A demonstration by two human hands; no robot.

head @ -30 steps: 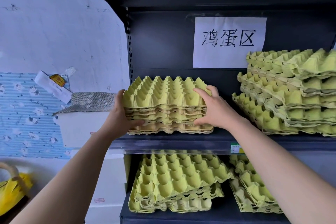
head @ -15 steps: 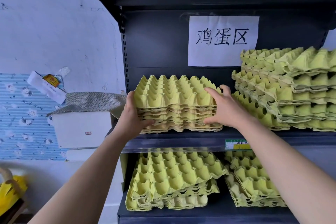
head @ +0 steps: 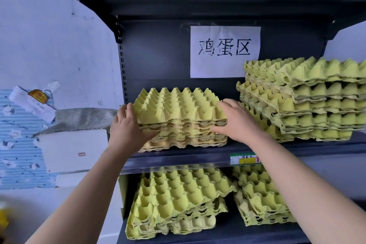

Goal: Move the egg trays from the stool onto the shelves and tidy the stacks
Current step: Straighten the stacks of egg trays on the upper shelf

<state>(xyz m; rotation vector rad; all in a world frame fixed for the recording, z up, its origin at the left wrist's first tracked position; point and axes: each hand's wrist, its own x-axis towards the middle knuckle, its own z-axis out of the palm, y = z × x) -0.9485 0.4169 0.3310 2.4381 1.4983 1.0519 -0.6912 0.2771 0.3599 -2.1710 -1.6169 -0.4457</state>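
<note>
Dark metal shelf (head: 178,157), small stack of yellow pulp egg trays (head: 178,113) sits flat on it, left hand (head: 126,130) and right hand (head: 237,123) grip its sides

Small tray stack (head: 181,119) left of tall stack (head: 309,101)

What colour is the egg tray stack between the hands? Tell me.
The egg tray stack is yellow-green, browner lower down; head view.

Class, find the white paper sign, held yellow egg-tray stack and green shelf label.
white paper sign (head: 225,51): head view, centre.
held yellow egg-tray stack (head: 178,106): head view, top tray.
green shelf label (head: 244,159): head view, centre.
</note>
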